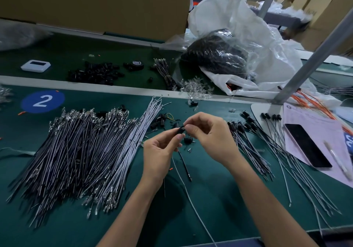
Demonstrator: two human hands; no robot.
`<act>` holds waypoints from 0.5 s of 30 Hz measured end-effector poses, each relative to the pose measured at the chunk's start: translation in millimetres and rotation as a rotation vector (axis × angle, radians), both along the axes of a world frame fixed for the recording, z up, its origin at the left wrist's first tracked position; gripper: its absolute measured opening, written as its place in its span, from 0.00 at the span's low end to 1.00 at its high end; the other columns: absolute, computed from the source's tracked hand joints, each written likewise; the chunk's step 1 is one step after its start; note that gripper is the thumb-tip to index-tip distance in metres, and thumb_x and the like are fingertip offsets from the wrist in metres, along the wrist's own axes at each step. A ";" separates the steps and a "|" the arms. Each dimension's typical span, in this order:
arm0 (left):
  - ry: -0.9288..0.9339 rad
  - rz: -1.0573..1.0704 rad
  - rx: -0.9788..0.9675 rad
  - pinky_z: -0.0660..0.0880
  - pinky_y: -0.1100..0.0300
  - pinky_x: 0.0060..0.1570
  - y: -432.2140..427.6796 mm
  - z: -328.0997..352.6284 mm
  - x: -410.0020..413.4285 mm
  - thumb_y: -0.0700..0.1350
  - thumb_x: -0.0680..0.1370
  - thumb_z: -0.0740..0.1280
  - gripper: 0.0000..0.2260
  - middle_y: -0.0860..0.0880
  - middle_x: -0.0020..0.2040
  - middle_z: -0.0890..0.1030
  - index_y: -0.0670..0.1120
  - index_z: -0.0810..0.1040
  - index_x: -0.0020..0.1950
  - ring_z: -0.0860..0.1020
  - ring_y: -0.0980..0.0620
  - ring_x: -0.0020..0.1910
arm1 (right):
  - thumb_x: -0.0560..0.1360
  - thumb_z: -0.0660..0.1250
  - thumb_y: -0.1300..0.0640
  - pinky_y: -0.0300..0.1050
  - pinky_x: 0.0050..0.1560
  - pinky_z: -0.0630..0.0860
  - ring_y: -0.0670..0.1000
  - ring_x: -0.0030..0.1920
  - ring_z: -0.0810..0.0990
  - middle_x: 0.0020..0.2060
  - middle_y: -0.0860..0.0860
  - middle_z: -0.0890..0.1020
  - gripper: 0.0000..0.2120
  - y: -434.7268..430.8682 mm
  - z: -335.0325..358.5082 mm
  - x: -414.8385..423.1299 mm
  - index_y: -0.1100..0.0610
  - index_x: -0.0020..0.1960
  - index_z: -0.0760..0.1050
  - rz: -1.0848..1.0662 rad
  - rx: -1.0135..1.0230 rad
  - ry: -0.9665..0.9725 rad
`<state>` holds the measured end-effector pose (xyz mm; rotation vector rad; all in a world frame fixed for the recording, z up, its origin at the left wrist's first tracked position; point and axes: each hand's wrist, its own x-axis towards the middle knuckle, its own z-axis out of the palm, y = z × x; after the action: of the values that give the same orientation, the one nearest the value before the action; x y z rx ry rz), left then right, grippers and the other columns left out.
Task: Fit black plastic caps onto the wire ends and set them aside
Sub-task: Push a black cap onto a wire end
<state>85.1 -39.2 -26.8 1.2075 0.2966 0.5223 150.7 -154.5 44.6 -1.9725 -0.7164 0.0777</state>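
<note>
1. centrally, just above the green mat [219, 208], the left hand [160, 151] and right hand [210, 137] meet fingertip to fingertip. one black cap [180, 130] sits between them.
2. the left thumb and forefinger pinch the cap from the left, and the right fingertips pinch its other end. both hands are narrowly curled.
3. two wires trail from the grip toward the viewer: one white wire [191, 199] and one black wire [185, 167].
4. to the left of the hands lies a large pile of uncapped wires [76, 160], too many to count. to the right, fanned out, lie the capped wires [248, 141], also too many to count.
5. a few loose caps [160, 121] lie on the mat just beyond and under the hands.
6. further off on the mat are a blue sticker [43, 101] marked 2 and a scatter of clear parts [196, 88].
7. on the far belt sit a heap of black caps [95, 72], one tape roll [136, 64] and one white device [35, 66].
8. at right, one phone [307, 145] and one pen [338, 160] rest on pink paper [315, 124]. a metal post [305, 65] and a plastic bag [238, 27] stand behind.
</note>
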 end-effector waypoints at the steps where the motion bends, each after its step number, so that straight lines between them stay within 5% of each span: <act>1: 0.000 0.006 0.012 0.77 0.66 0.37 0.0 -0.8 0.4 0.38 0.72 0.74 0.08 0.49 0.40 0.86 0.48 0.85 0.49 0.80 0.56 0.33 | 0.74 0.71 0.64 0.53 0.42 0.79 0.53 0.36 0.81 0.34 0.51 0.83 0.08 0.6 -1.5 -0.9 0.52 0.42 0.80 -0.012 -0.008 -0.011; 4: 0.000 0.018 0.032 0.77 0.66 0.37 0.6 -1.9 0.5 0.36 0.73 0.73 0.09 0.50 0.40 0.86 0.49 0.85 0.48 0.79 0.56 0.32 | 0.74 0.71 0.64 0.50 0.41 0.79 0.52 0.36 0.81 0.33 0.49 0.83 0.08 0.2 -3.7 -0.9 0.51 0.42 0.80 -0.037 -0.021 -0.045; 9: 0.003 0.044 0.095 0.78 0.64 0.38 0.8 -4.0 1.0 0.36 0.73 0.73 0.09 0.51 0.39 0.86 0.49 0.85 0.48 0.79 0.56 0.32 | 0.73 0.72 0.64 0.29 0.34 0.71 0.43 0.31 0.78 0.30 0.44 0.81 0.06 0.8 -3.7 1.1 0.54 0.40 0.82 -0.049 -0.110 -0.144; 15: 0.018 0.047 0.136 0.79 0.63 0.38 0.2 -5.4 0.3 0.36 0.73 0.74 0.07 0.49 0.37 0.86 0.47 0.86 0.48 0.81 0.54 0.32 | 0.71 0.74 0.62 0.32 0.33 0.74 0.41 0.28 0.79 0.29 0.46 0.83 0.05 2.0 1.5 6.5 0.55 0.39 0.81 -0.062 -0.152 -0.074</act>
<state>85.5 -39.0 -32.1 1.3399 0.3098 0.5797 157.2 -152.5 46.1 -2.1508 -0.7147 0.0226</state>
